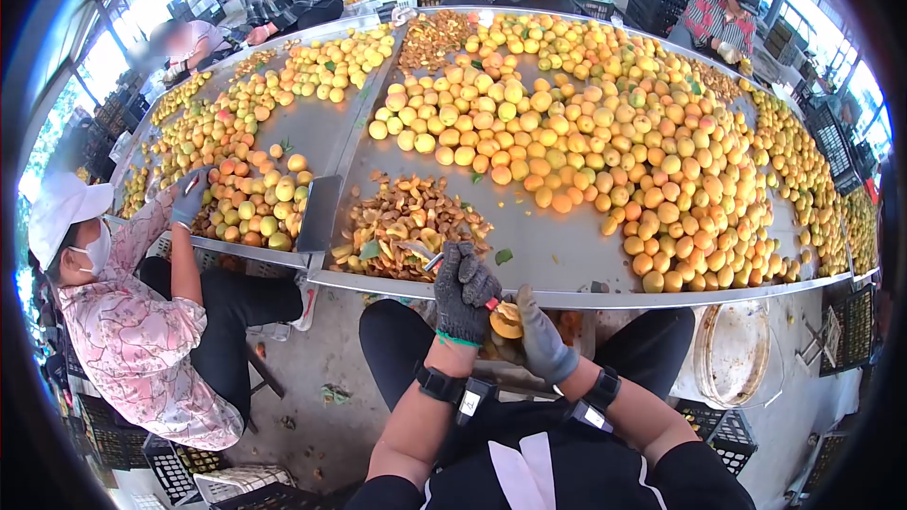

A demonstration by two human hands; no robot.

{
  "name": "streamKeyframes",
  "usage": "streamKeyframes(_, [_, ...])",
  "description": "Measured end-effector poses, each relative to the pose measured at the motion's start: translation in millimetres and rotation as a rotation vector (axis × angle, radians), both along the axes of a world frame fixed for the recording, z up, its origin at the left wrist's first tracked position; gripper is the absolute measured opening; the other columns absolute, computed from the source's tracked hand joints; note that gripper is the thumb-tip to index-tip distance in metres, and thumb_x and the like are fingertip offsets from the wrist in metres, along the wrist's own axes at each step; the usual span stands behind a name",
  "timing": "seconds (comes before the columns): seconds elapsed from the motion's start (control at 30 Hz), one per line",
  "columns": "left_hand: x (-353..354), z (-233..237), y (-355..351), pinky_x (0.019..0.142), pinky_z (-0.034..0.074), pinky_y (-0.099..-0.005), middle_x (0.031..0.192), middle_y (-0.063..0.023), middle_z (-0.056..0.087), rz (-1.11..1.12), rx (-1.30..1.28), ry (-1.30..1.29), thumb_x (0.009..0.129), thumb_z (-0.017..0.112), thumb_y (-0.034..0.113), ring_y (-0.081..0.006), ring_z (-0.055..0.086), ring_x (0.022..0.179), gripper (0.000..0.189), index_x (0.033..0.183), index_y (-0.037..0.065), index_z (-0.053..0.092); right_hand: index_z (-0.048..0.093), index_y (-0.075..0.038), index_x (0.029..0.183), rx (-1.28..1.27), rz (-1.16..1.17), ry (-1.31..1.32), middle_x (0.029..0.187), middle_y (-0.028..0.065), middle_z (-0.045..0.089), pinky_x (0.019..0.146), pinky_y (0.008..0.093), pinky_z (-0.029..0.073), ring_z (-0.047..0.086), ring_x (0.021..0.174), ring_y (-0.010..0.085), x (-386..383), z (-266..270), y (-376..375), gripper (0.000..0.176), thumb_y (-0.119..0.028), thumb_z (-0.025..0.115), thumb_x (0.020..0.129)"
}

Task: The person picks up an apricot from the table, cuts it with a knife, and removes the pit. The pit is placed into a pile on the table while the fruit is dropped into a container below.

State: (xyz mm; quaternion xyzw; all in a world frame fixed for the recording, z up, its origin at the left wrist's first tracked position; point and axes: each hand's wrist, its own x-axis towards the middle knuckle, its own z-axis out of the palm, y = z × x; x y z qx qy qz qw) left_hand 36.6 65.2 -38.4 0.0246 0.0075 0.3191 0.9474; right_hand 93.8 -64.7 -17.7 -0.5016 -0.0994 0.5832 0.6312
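My left hand [462, 294], in a dark knitted glove with a green cuff, is closed around a slim pitting tool or small knife [434, 263]. One end of it sticks out at the upper left of the fist, and a red part shows by the fruit; I cannot tell its exact kind. The gloved fingers of my right hand [545, 335] are closed on an orange apricot [505, 320], whose surface looks cut open. Both hands meet over my lap, close to the table's front edge. Just beyond them lies a heap of apricot pits and scraps [406, 227].
A metal sorting table [529, 236] carries a large spread of whole apricots [605, 137]. A raised divider [321, 212] separates the left section, where a co-worker [142, 312] sits. More people work along the far side. A white bucket [732, 354] stands right of my knee, near black crates [718, 434].
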Motion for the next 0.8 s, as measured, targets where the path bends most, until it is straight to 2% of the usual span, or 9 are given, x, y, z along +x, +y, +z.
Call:
streamKeyframes(0.13, [-5.1,-2.8,12.1,0.035,0.029,-0.0234,0.057,0.0040,0.043,0.061,0.001,0.049,0.098,0.045,0.035,-0.0078,0.033,0.036,0.030,0.093,0.009,0.059,0.057,-0.010,0.097,0.109,0.237,0.062,0.075,0.0015,0.057,0.057,0.0219,0.046,0.054,0.062,0.0113,10.0,17.2,1.8,0.048,-0.054,0.038,0.095])
streamKeyframes(0.27, [-15.2,12.7,16.6,0.035,0.029,-0.0238,0.058,0.0034,0.044,0.104,0.105,0.186,0.096,0.050,0.033,-0.0082,0.034,0.036,0.026,0.095,0.008,0.058,0.058,-0.008,0.098,0.056,0.178,0.064,0.078,0.0037,0.062,0.055,0.0223,0.046,0.056,0.061,0.0130,17.3,10.8,4.5,0.043,-0.046,0.038,0.097])
streamKeyframes(0.33, [-22.6,18.2,22.4,0.034,0.029,-0.0228,0.057,0.0038,0.041,0.155,0.290,0.192,0.097,0.048,0.030,-0.0073,0.033,0.035,0.022,0.093,0.011,0.057,0.056,-0.006,0.105,0.049,0.265,0.078,0.089,0.0072,0.064,0.057,0.0234,0.047,0.059,0.069,0.0131,24.6,10.8,3.4,0.040,-0.042,0.039,0.098])
streamKeyframes(0.4, [-29.4,32.0,23.4,0.034,0.029,-0.0229,0.055,0.0034,0.041,0.176,0.265,0.226,0.097,0.047,0.031,-0.0076,0.033,0.035,0.023,0.093,0.010,0.057,0.054,-0.008,0.111,0.082,0.239,0.145,0.089,0.0050,0.061,0.055,0.0218,0.046,0.058,0.066,0.0115,20.5,28.2,2.5,0.035,-0.038,0.043,0.097])
streamKeyframes(0.47, [-36.6,39.1,23.0,0.034,0.030,-0.0228,0.054,0.0032,0.041,0.215,0.399,0.251,0.097,0.048,0.032,-0.0077,0.033,0.034,0.024,0.093,0.010,0.057,0.052,-0.009,0.117,0.109,0.217,0.220,0.090,0.0027,0.058,0.053,0.0203,0.044,0.057,0.064,0.0099,14.9,28.8,1.1,0.032,-0.033,0.047,0.097])
streamKeyframes(0.53, [-40.4,45.4,19.0,0.034,0.030,-0.0240,0.051,0.0025,0.041,0.212,0.417,0.256,0.097,0.048,0.032,-0.0087,0.033,0.032,0.025,0.090,0.009,0.056,0.046,-0.008,0.123,0.157,0.241,0.108,0.090,0.0006,0.054,0.052,0.0173,0.039,0.051,0.063,0.0063,11.5,19.0,-1.7,0.033,-0.022,0.054,0.094])
streamKeyframes(0.57, [-40.8,47.9,14.1,0.034,0.030,-0.0247,0.051,0.0021,0.041,0.247,0.480,0.294,0.096,0.049,0.032,-0.0094,0.034,0.032,0.024,0.089,0.009,0.055,0.046,-0.008,0.123,0.153,0.239,0.112,0.090,0.0006,0.054,0.052,0.0173,0.039,0.051,0.063,0.0063,11.1,20.2,-3.0,0.033,-0.022,0.054,0.094])
streamKeyframes(0.63, [-41.9,64.4,2.4,0.035,0.031,-0.0268,0.047,0.0007,0.040,0.276,0.608,0.356,0.094,0.053,0.030,-0.0116,0.034,0.032,0.024,0.081,0.009,0.051,0.043,-0.007,0.125,0.122,0.387,-0.163,0.086,-0.0010,0.050,0.053,0.0172,0.037,0.046,0.063,0.0040,10.8,29.3,-7.9,0.037,-0.015,0.058,0.092])
streamKeyframes(0.8, [-51.2,57.2,-11.4,0.041,0.036,-0.0235,0.058,-0.0045,0.052,0.178,0.672,0.350,0.088,0.063,0.021,-0.0108,0.044,0.042,0.022,0.078,0.003,0.055,0.041,-0.007,0.126,0.054,0.412,0.039,0.085,-0.0012,0.049,0.053,0.0175,0.036,0.045,0.063,0.0034,7.4,45.5,-19.8,0.038,-0.018,0.056,0.093])
